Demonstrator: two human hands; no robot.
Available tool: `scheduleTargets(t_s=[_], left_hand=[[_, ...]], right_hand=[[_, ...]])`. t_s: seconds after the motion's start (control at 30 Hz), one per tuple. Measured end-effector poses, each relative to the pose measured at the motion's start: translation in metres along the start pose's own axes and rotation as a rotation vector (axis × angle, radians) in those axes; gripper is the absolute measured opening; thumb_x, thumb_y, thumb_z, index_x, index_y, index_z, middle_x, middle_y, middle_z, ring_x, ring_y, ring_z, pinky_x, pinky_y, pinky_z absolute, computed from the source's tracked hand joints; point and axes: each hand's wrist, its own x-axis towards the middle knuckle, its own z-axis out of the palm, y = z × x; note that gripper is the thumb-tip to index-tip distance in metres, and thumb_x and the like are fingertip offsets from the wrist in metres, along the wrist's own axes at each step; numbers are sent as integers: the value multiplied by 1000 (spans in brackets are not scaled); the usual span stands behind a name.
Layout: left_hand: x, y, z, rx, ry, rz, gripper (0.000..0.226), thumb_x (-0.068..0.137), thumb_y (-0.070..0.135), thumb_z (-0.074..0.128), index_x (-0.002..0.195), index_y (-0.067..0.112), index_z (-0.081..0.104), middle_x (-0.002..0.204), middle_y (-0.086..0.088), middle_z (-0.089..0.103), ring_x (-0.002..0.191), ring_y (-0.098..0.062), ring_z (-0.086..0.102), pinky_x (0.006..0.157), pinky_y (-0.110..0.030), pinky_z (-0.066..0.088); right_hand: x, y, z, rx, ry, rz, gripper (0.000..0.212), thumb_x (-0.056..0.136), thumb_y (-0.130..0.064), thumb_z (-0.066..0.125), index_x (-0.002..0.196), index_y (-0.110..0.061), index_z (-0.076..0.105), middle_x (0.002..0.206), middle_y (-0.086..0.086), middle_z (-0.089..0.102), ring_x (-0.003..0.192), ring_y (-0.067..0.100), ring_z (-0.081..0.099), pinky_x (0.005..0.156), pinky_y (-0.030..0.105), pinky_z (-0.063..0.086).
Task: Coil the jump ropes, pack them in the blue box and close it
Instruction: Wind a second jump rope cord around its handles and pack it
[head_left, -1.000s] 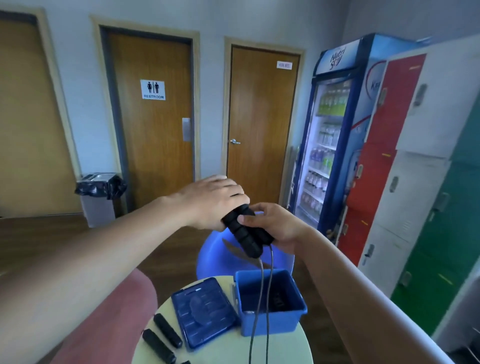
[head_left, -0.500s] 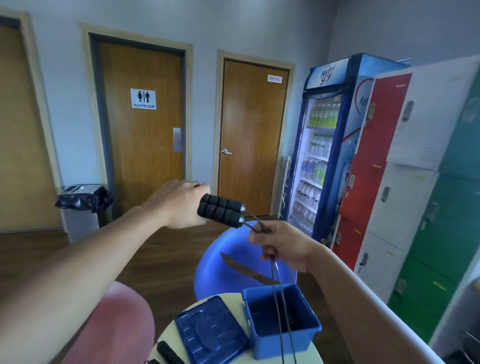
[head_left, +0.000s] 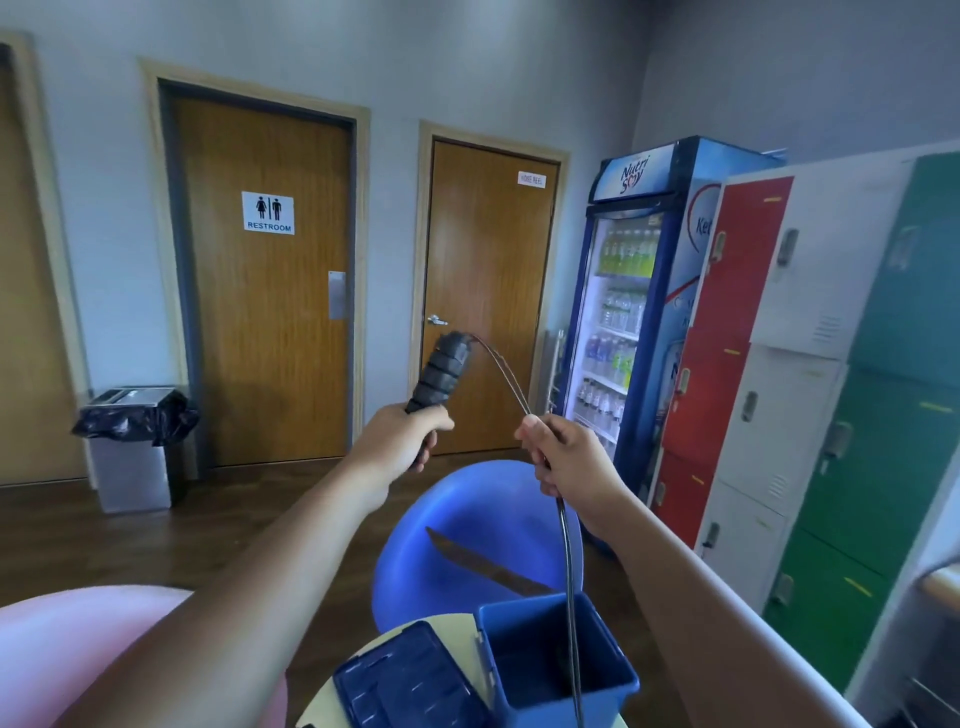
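My left hand (head_left: 397, 441) grips two black ribbed jump rope handles (head_left: 440, 374) held together, pointing up. The thin black rope (head_left: 501, 374) arcs from their top to my right hand (head_left: 566, 460), which pinches it. Below that hand the rope hangs down in front of the open blue box (head_left: 610, 670) on the small round table (head_left: 457, 623). The box's blue lid (head_left: 410, 686) lies flat to the left of the box.
A blue chair (head_left: 467, 535) stands behind the table and a pink seat (head_left: 67, 654) sits at lower left. Wooden doors, a bin (head_left: 132, 447), a drinks fridge (head_left: 634, 322) and coloured lockers (head_left: 810, 395) line the walls.
My hands have moved apart. The left hand has turned the handles upright and raised them; the right hand has slid along the rope. The view tilted up, hiding the second rope's handles on the table.
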Motion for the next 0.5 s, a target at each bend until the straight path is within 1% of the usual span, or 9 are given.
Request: scheduleTargets(t_s=[0.07, 0.13, 0.2, 0.23, 0.3, 0.37, 0.43, 0.5], left_hand=[[6, 8, 14, -227, 49, -90, 16, 84, 24, 69, 76, 12, 61, 66, -3, 54, 55, -17, 50, 56, -30, 43], [12, 16, 28, -416, 51, -123, 18, 85, 27, 69, 77, 15, 60, 67, -3, 56, 56, -18, 54, 58, -30, 46], [18, 26, 42, -567, 64, -139, 19, 87, 30, 67, 79, 15, 59, 69, -4, 59, 61, -21, 61, 65, -33, 51], [21, 30, 48, -628, 85, -149, 19, 88, 31, 67, 82, 14, 60, 72, -4, 62, 67, -23, 66, 71, -35, 53], [29, 38, 58, -710, 132, -158, 20, 89, 31, 66, 93, 12, 60, 89, -7, 71, 85, -28, 72, 82, -41, 56], [36, 44, 67, -747, 161, -161, 19, 91, 28, 65, 97, 12, 58, 106, -13, 73, 98, -34, 71, 87, -47, 58], [39, 49, 76, -781, 147, -161, 15, 92, 25, 63, 95, 11, 56, 110, -18, 72, 99, -37, 70, 86, -51, 59], [42, 54, 84, -845, 96, -145, 14, 94, 20, 60, 102, 9, 55, 110, -21, 72, 100, -39, 72, 87, -54, 59]], right_hand=[[2, 2, -5, -3, -8, 14, 32, 104, -32, 48, 91, -8, 64, 64, -2, 43, 44, 8, 35, 46, 25, 29], [5, 4, -10, -11, -23, 18, 31, 105, -31, 48, 92, -10, 65, 65, -3, 43, 44, 8, 35, 45, 24, 28], [9, 5, -14, -40, -37, 20, 29, 105, -30, 48, 91, -12, 66, 65, -3, 44, 43, 7, 35, 44, 22, 29], [10, 5, -17, -64, -44, 20, 29, 105, -29, 48, 91, -13, 67, 65, -3, 44, 43, 7, 36, 44, 22, 30], [12, 7, -23, -101, -60, 16, 28, 105, -29, 48, 90, -15, 67, 65, -3, 45, 43, 6, 37, 43, 21, 31], [14, 8, -30, -102, -71, 16, 28, 105, -29, 48, 91, -15, 67, 65, -4, 45, 44, 6, 38, 44, 21, 32], [17, 9, -35, -105, -80, 19, 27, 105, -30, 49, 92, -15, 67, 64, -4, 45, 45, 6, 38, 45, 20, 33], [19, 11, -40, -112, -91, 25, 25, 104, -29, 49, 94, -15, 68, 64, -4, 46, 46, 7, 39, 45, 21, 33]])
